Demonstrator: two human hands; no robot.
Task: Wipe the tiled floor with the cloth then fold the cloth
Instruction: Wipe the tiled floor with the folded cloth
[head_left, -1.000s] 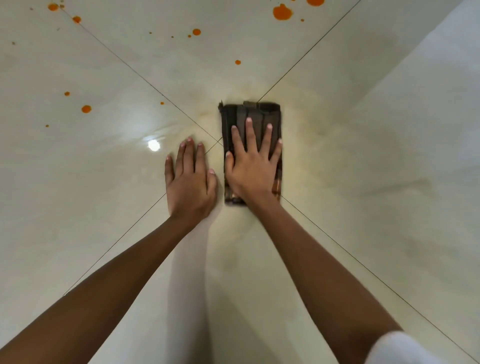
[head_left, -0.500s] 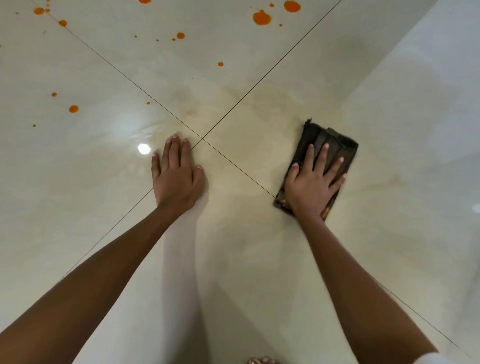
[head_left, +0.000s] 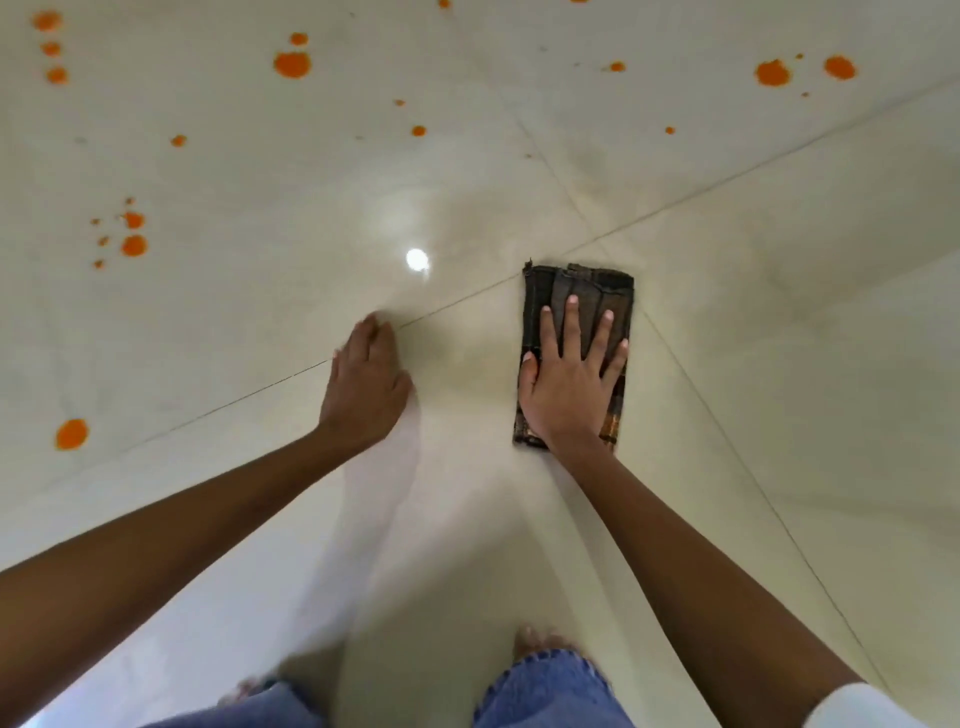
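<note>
We look down at a pale tiled floor (head_left: 779, 395) where a dark cloth (head_left: 597, 286), folded into a narrow rectangle, lies right of the middle, just on the near side of the point where 2 tile joints cross. Its long axis runs straight away from the person, roughly in line with the right forearm. The right hand (head_left: 569, 384) lies flat on top of it, palm down, 5 digits spread wide, covering the near and middle parts. The cloth's far end shows beyond the fingertips. The left hand (head_left: 363, 384) is blurred, fingers straight and close together, on or just above bare tile beside the cloth, holding nothing. Orange spots (head_left: 292, 64) dot the floor toward its far edge and far-left corner, well apart from the cloth. We judge the wiping unfinished: the next stroke should push the cloth forward and leftward under the right hand.
</note>
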